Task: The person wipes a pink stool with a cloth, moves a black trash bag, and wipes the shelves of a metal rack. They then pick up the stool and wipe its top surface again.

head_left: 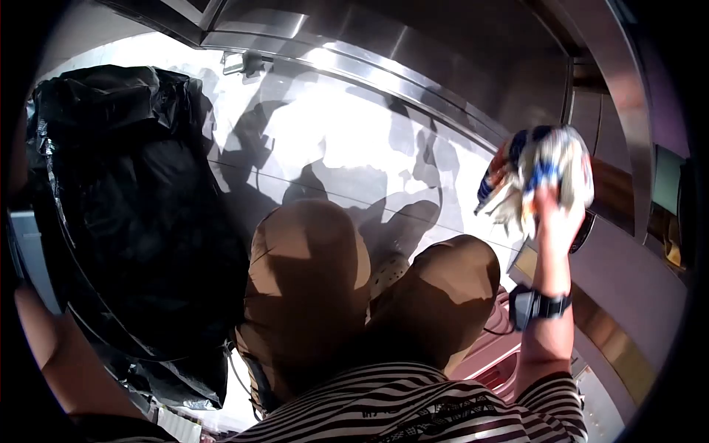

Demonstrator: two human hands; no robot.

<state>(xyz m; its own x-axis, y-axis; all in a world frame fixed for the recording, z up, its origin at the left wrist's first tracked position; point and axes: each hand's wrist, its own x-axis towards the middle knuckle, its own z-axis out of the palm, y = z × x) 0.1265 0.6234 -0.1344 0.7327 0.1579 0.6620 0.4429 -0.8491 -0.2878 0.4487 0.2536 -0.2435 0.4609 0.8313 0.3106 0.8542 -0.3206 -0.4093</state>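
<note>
At the right, my right hand [555, 218] is raised with a crumpled multicoloured cloth [543, 166], white with blue and orange patches, bunched in its fingers and slightly blurred. A dark watch-like device [535, 306] is strapped on that wrist. My left forearm [70, 354] shows at the lower left edge, but the left hand itself is out of sight. Close to that arm, a large bin lined with a black plastic bag [148, 221] stands on the left.
A stainless steel unit [443, 52] runs along the top, over a pale tiled floor [332, 140]. My bent knees [306, 258] are in the middle. A reddish plastic object [491, 362] lies below the right knee. Drawers or panels [628, 258] line the right side.
</note>
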